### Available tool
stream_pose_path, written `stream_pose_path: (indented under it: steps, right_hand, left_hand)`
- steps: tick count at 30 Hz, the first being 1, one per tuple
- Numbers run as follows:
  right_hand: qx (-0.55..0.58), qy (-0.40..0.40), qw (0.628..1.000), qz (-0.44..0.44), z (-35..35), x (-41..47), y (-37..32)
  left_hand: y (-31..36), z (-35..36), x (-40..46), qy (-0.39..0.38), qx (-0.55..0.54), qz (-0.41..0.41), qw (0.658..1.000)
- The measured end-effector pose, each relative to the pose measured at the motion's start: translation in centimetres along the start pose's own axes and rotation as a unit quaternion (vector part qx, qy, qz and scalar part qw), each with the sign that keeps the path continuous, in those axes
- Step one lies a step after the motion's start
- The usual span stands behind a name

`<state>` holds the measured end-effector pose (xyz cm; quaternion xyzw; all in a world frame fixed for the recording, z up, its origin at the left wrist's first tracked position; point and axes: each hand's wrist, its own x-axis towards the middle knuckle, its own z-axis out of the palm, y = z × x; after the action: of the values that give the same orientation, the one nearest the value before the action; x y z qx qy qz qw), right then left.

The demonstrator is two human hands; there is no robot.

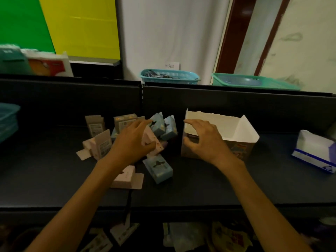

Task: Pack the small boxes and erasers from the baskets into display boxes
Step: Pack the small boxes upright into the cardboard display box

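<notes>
1. display box (241, 131) stands open-topped on the dark shelf (218, 182), right of centre, its white inside showing. my right hand (203, 140) hovers at its left wall with fingers spread and a little curled. i cannot tell whether it touches the card or holds anything.
2. small boxes (160, 128), blue, pink and grey, lie heaped on the shelf just left of the display box, some tipped, some with flaps open. my left hand (131, 142) is down in the heap, thumb and fingers closed round a pink box (152, 142).
3. i judge the step in hand to be loading: one box gripped and not yet in. the next move calls for lifting it clear of its neighbours, carrying it right over the rim, and setting it in squarely while the right hand steadies the wall.
4. two baskets (171, 77) sit behind the shelf's back panel. the left one holds dark items too small to name, and i see no erasers for sure. the floor of the display box is hidden by my right hand.
</notes>
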<state>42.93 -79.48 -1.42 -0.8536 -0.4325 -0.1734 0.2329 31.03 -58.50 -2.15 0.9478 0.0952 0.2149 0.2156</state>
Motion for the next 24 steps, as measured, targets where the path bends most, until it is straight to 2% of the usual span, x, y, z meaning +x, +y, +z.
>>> stream_pose_path:
  steps: [5,8,11,16,24]
  right_hand:
    - [-0.016,-0.041,0.999,0.023,2.5,3.4,-2.8]
    - [-0.048,-0.05,0.997,0.044,3.6,5.1,-3.2]
    - [-0.114,-0.058,0.99,0.066,4.4,6.4,-2.8]
    - [-0.19,-0.124,0.97,0.089,5.2,7.4,-1.6]
    - [-0.184,-0.158,0.963,0.121,5.7,8.1,-0.8]
  left_hand:
    - [-3.7,-0.2,0.7,-0.07,-0.05,-0.035,0.996]
    - [-5.1,0.6,1.5,-0.105,-0.061,-0.025,0.992]
    - [-5.7,1.2,2.2,-0.109,-0.082,-0.008,0.991]
    - [-6.9,2.5,3.3,-0.116,-0.094,0.009,0.989]
    - [-6.8,3.7,3.7,-0.106,-0.086,0.045,0.99]
